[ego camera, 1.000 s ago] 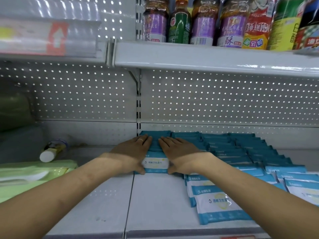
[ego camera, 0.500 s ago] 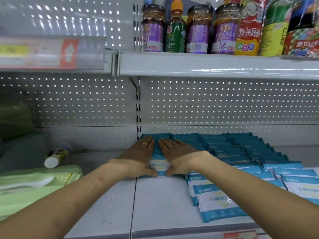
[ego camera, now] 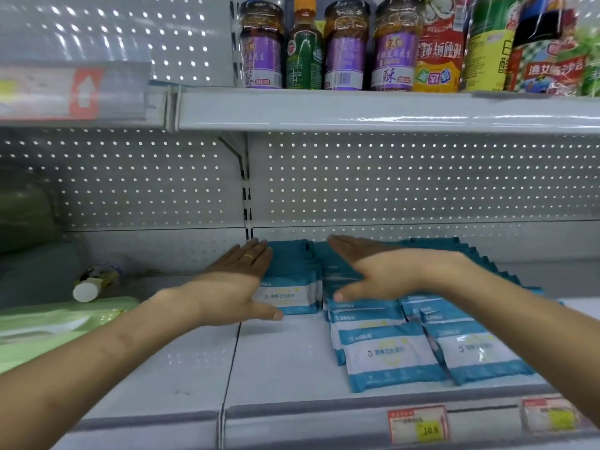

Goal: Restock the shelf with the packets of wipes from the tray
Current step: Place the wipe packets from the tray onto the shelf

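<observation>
Left grip (ego camera: 233,284) flat, fingers straight, against the leftmost row of packets (ego camera: 289,287), right grip (ego camera: 373,271) flat with thumb spread over the next row, soft glossy teal-and-white packets overlapping on smooth white metal shelf (ego camera: 285,352), perforated back panel (ego camera: 389,183), jars (ego camera: 344,50) above, price tag (ego camera: 418,423) on front edge

Along the front edge of the upper shelf (ego camera: 357,108) stand three purple-labelled jars (ego camera: 345,43), a green-labelled bottle (ego camera: 303,50) between the first two, and a red packet (ego camera: 440,56) to their right. Below it is a perforated back panel (ego camera: 422,180). Near the back edge of the neighbouring left board (ego camera: 156,368) a white-capped bottle (ego camera: 94,280) lies on its side behind pale green packs (ego camera: 55,323) (print unreadable). A price tag (ego camera: 417,425) sits on the front rail (ego camera: 324,417).
</observation>
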